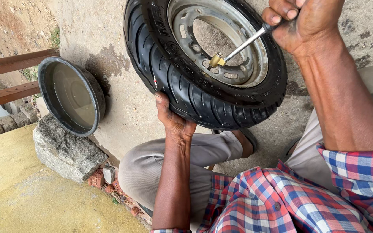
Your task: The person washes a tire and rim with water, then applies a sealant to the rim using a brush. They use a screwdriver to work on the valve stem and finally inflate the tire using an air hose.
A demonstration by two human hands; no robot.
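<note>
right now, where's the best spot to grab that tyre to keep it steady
Probably the tread at the tyre's near lower edge, from the outside, where the left hand already cups it. The grooved rubber gives purchase, and that keeps clear of the metal rim, where the right hand works the tool.

Concrete ground (121, 99), stone block (67, 151), daylight

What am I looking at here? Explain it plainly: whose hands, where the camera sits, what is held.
One picture, taken by a camera worn on a person's head, looking down at their own two bare hands. The left hand grips the tread of a small black tyre mounted on a grey metal rim. The right hand holds a thin metal tool whose brass tip sits at the rim. The person crouches in a checked shirt. Nearby on the ground lie a round basin of water and a stone block.
</note>
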